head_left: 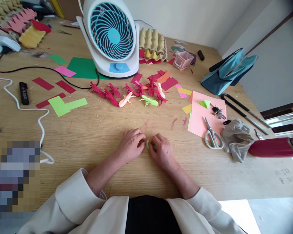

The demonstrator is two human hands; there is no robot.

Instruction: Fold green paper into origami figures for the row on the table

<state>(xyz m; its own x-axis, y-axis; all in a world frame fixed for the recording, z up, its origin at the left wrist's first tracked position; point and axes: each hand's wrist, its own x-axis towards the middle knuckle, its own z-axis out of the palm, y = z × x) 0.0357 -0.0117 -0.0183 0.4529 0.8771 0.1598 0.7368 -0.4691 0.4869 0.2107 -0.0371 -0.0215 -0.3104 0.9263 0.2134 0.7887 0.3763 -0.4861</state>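
A small piece of light green paper [147, 144] lies between my two hands, low over the table. My right hand [163, 152] pinches it, and green shows between the thumb and fingers. My left hand [132, 143] is closed with its fingertips at the paper's left edge; most of the paper is covered by the fingers. Beyond the hands stands a group of folded paper figures: several dark red ones [110, 97], a peach one [126, 99] and a light green one [148, 101]. Another folded green piece [204, 104] rests on pink paper sheets [197, 120] to the right.
Scissors [213, 136], keys [218, 112], a crumpled grey cloth [236, 138] and a red bottle [271, 148] lie to the right. A white fan [113, 35] stands at the back. To the left are a black marker [23, 93], a white cable [40, 123] and green paper [60, 105].
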